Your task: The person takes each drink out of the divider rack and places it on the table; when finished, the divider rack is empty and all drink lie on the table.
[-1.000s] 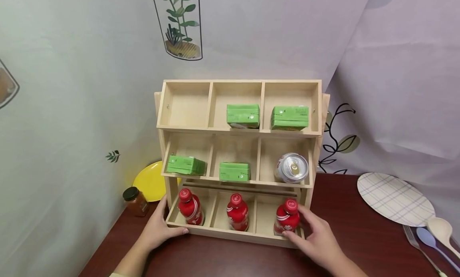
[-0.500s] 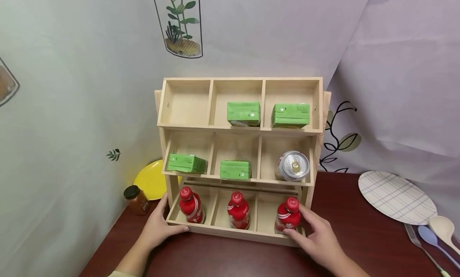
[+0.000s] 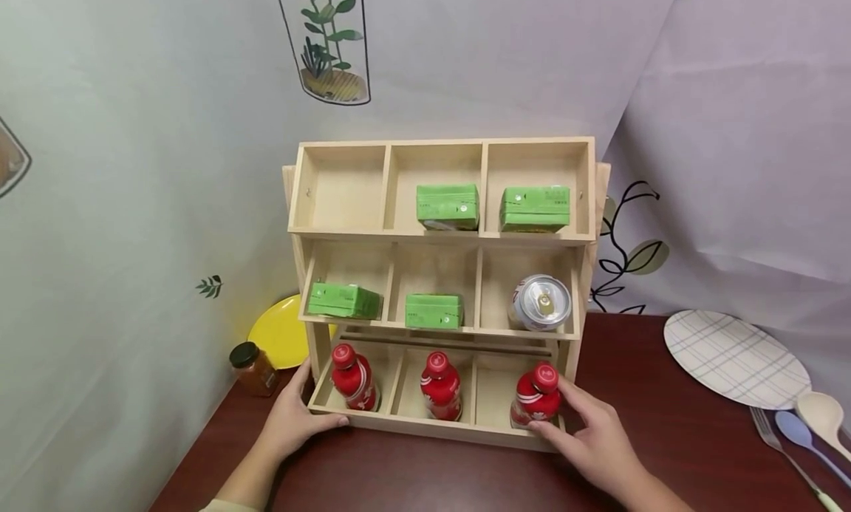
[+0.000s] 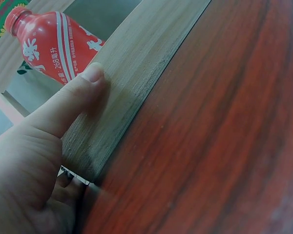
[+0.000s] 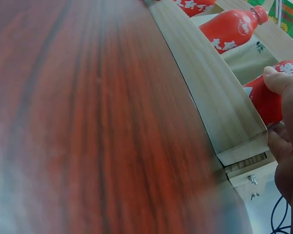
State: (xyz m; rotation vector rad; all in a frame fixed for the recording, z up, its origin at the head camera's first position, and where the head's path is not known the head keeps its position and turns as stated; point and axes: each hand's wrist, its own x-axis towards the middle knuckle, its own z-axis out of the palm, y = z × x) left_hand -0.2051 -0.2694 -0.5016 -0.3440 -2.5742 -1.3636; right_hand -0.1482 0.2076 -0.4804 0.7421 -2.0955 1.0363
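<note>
A three-tier wooden rack (image 3: 372,421) with divided compartments stands on the table. My left hand (image 3: 289,422) grips its lower left corner, thumb on the front board and fingers round the side, as the left wrist view shows. In the bottom tier stand three red bottles, one per compartment: a left bottle (image 3: 355,383), a middle bottle (image 3: 442,390) and a right bottle (image 3: 537,400). My right hand (image 3: 595,439) holds the right bottle between thumb and fingers; it leans slightly right. Part of this bottle (image 5: 266,105) is hidden by the hand in the right wrist view.
Green cartons sit above, including a top-right carton (image 3: 535,209) and a middle-tier carton (image 3: 433,311). A silver can (image 3: 541,303) stands at middle right. Left are a yellow plate (image 3: 279,338) and a jar (image 3: 253,370); right, a checked placemat (image 3: 734,358), fork (image 3: 771,434) and spoons (image 3: 821,416).
My right hand has shifted slightly right with the right bottle, whose cap now leans further right. The left hand keeps its grip on the rack. The head view has tilted a little.
</note>
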